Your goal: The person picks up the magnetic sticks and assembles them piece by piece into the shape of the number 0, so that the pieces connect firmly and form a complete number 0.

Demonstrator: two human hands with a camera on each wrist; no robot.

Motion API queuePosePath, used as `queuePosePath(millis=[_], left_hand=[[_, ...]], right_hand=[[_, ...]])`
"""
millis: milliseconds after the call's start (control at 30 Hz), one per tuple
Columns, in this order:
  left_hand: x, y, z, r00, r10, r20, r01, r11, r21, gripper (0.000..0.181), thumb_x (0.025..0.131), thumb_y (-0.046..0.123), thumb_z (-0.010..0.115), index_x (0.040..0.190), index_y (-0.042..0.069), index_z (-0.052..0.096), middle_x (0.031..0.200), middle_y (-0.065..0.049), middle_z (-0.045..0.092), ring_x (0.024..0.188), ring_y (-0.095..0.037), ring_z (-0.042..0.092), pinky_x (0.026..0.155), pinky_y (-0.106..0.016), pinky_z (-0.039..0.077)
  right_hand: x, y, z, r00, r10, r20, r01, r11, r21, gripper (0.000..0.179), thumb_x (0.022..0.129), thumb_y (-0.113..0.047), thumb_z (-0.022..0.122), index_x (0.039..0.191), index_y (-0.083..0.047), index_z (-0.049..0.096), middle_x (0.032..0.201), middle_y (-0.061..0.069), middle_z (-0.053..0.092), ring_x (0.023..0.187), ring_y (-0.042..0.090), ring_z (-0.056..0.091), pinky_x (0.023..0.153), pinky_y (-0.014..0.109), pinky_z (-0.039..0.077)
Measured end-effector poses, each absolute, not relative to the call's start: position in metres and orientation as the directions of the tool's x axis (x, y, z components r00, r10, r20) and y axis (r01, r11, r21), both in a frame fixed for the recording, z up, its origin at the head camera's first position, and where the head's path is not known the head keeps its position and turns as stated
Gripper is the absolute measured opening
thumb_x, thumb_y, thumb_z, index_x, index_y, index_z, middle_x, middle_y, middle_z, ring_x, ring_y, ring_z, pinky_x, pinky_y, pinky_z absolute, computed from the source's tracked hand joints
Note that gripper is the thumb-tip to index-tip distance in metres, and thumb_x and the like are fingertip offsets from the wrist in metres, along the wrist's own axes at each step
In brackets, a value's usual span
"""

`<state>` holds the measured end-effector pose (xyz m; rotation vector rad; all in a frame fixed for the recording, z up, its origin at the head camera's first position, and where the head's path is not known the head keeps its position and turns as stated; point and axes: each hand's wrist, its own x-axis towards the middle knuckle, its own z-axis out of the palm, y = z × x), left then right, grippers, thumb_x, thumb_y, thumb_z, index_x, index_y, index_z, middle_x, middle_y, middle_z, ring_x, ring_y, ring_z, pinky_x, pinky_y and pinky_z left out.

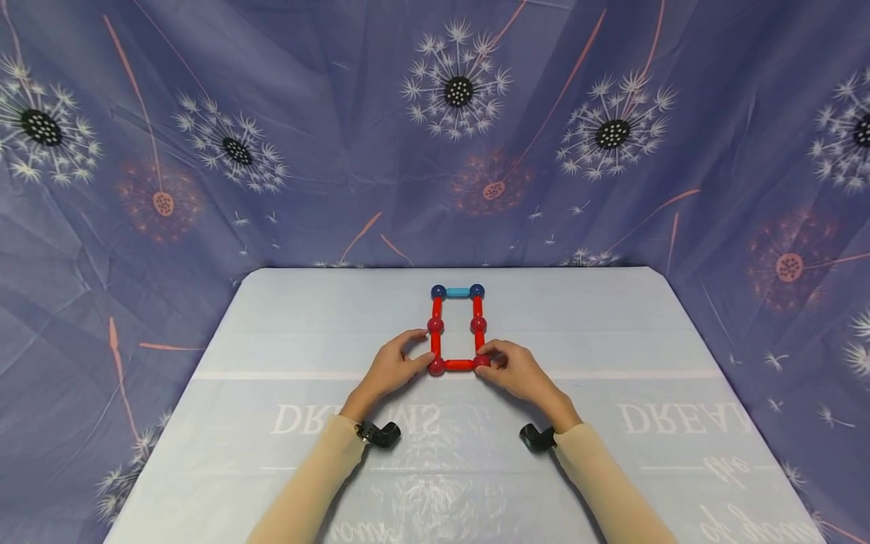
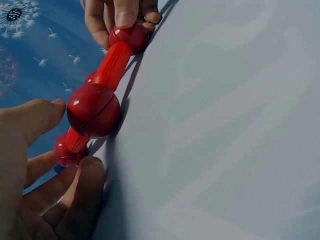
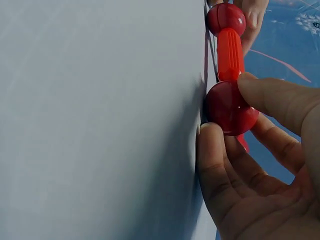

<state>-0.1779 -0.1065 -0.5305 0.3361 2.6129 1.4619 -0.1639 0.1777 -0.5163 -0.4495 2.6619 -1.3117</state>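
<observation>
A rectangular frame of balls and rods lies on the table, with its near side a red rod [image 1: 459,365] between two red balls. My right hand [image 1: 513,366] pinches the near right red ball [image 3: 231,107] between thumb and fingers. At the left side, my left hand [image 1: 394,366] is spread, its thumb tip right at the near left red ball [image 2: 94,111] and its other fingers by the middle left red ball [image 1: 436,325]. The far side has two dark blue balls [image 1: 477,291] joined by a light blue rod [image 1: 458,292].
The frame rests on a table with a pale, printed cover [image 1: 326,325]. Behind and beside the table hangs a blue-purple cloth [image 1: 353,151] with dandelion prints. Each wrist carries a black strapped device [image 1: 537,437] below the sleeve's end.
</observation>
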Motion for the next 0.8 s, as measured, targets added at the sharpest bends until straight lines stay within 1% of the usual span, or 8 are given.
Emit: queuePosePath(millis=[100, 233, 367, 500, 600, 667, 733, 800], left_hand=[[-0.183, -0.105, -0.528, -0.966, 0.256, -0.021, 0.124, 0.534, 0.836, 0.056, 0.095, 0.036, 0.074, 0.146, 0.021, 0.056, 0.117, -0.009, 0.071, 0.049, -0.011, 0.055, 0.058, -0.029, 0.049], [-0.188, -0.102, -0.527, -0.968, 0.253, -0.008, 0.142, 0.570, 0.809, 0.059, 0.095, 0.038, 0.073, 0.148, 0.020, 0.055, 0.138, -0.005, 0.064, 0.048, -0.009, 0.050, 0.065, -0.030, 0.047], [-0.190, -0.100, -0.527, -0.965, 0.263, -0.003, 0.157, 0.585, 0.795, 0.059, 0.096, 0.039, 0.071, 0.149, 0.019, 0.054, 0.144, -0.003, 0.062, 0.051, -0.013, 0.047, 0.073, -0.034, 0.048], [-0.190, -0.097, -0.527, -0.964, 0.267, -0.003, 0.164, 0.604, 0.780, 0.058, 0.097, 0.042, 0.069, 0.149, 0.020, 0.055, 0.148, -0.002, 0.060, 0.092, -0.019, 0.065, 0.098, -0.045, 0.051], [-0.190, -0.096, -0.528, -0.964, 0.268, 0.001, 0.169, 0.605, 0.778, 0.057, 0.097, 0.043, 0.068, 0.148, 0.021, 0.055, 0.149, -0.002, 0.059, 0.124, -0.022, 0.059, 0.111, -0.050, 0.045], [-0.189, -0.097, -0.528, -0.964, 0.267, 0.009, 0.172, 0.596, 0.784, 0.056, 0.097, 0.042, 0.068, 0.147, 0.021, 0.056, 0.147, -0.002, 0.060, 0.125, -0.023, 0.059, 0.111, -0.050, 0.044], [-0.187, -0.099, -0.529, -0.960, 0.280, 0.023, 0.187, 0.577, 0.795, 0.056, 0.096, 0.040, 0.071, 0.146, 0.019, 0.057, 0.142, -0.004, 0.064, 0.102, -0.020, 0.064, 0.098, -0.043, 0.052], [-0.184, -0.101, -0.529, -0.952, 0.304, 0.028, 0.200, 0.550, 0.811, 0.057, 0.094, 0.037, 0.074, 0.145, 0.018, 0.058, 0.133, -0.004, 0.067, 0.083, -0.015, 0.060, 0.082, -0.035, 0.053]], right_hand=[[-0.165, 0.177, -0.518, -0.942, -0.335, 0.002, -0.205, 0.572, -0.794, 0.029, 0.090, -0.019, 0.081, 0.116, -0.013, 0.071, 0.102, 0.002, 0.069, 0.083, 0.015, 0.060, 0.072, 0.028, 0.052], [-0.166, 0.177, -0.518, -0.943, -0.334, -0.004, -0.203, 0.580, -0.789, 0.029, 0.090, -0.020, 0.081, 0.117, -0.013, 0.071, 0.102, 0.002, 0.069, 0.083, 0.015, 0.059, 0.072, 0.027, 0.052], [-0.167, 0.179, -0.516, -0.946, -0.323, -0.002, -0.201, 0.593, -0.779, 0.029, 0.090, -0.020, 0.081, 0.116, -0.013, 0.071, 0.103, 0.002, 0.069, 0.084, 0.015, 0.060, 0.075, 0.029, 0.053], [-0.169, 0.180, -0.514, -0.946, -0.324, -0.004, -0.201, 0.596, -0.778, 0.029, 0.090, -0.020, 0.081, 0.117, -0.013, 0.071, 0.103, 0.002, 0.070, 0.086, 0.016, 0.060, 0.076, 0.030, 0.053], [-0.169, 0.181, -0.513, -0.947, -0.322, -0.008, -0.196, 0.595, -0.779, 0.029, 0.090, -0.020, 0.081, 0.117, -0.013, 0.071, 0.102, 0.002, 0.069, 0.085, 0.016, 0.060, 0.075, 0.030, 0.053], [-0.169, 0.181, -0.514, -0.946, -0.325, -0.007, -0.197, 0.593, -0.781, 0.029, 0.090, -0.020, 0.081, 0.117, -0.013, 0.071, 0.101, 0.002, 0.069, 0.084, 0.016, 0.060, 0.074, 0.030, 0.053], [-0.169, 0.181, -0.515, -0.945, -0.328, -0.005, -0.201, 0.592, -0.780, 0.029, 0.091, -0.020, 0.080, 0.117, -0.013, 0.071, 0.101, 0.002, 0.069, 0.084, 0.016, 0.060, 0.074, 0.030, 0.052], [-0.169, 0.181, -0.516, -0.945, -0.327, -0.007, -0.200, 0.594, -0.779, 0.029, 0.091, -0.020, 0.080, 0.117, -0.013, 0.071, 0.101, 0.002, 0.069, 0.084, 0.016, 0.060, 0.074, 0.030, 0.053]])
